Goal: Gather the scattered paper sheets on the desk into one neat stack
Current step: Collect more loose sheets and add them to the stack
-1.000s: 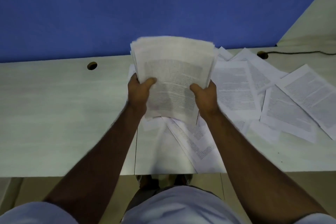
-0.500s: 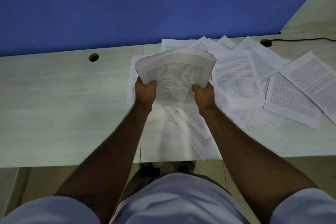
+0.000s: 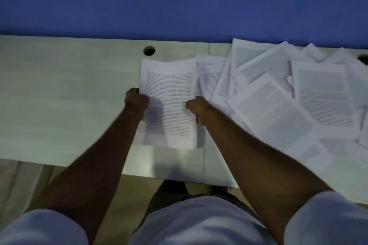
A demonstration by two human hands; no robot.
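Observation:
A thick stack of printed paper sheets (image 3: pixel 169 93) lies flat and low over the pale desk (image 3: pixel 65 95), near its middle. My left hand (image 3: pixel 136 99) grips the stack's left edge and my right hand (image 3: pixel 196 106) grips its right edge, thumbs on top. To the right, several loose printed sheets (image 3: pixel 278 93) lie scattered and overlapping across the desk, some turned at angles. My right forearm crosses over the nearest of them.
A blue partition wall (image 3: pixel 179 0) runs along the desk's far edge. A round cable hole (image 3: pixel 149 50) sits just beyond the stack. The desk's near edge is right in front of my body.
The stack came down from a raised, tilted hold to flat and low over the desk, and moved left of the scattered sheets. Both hands kept their grip.

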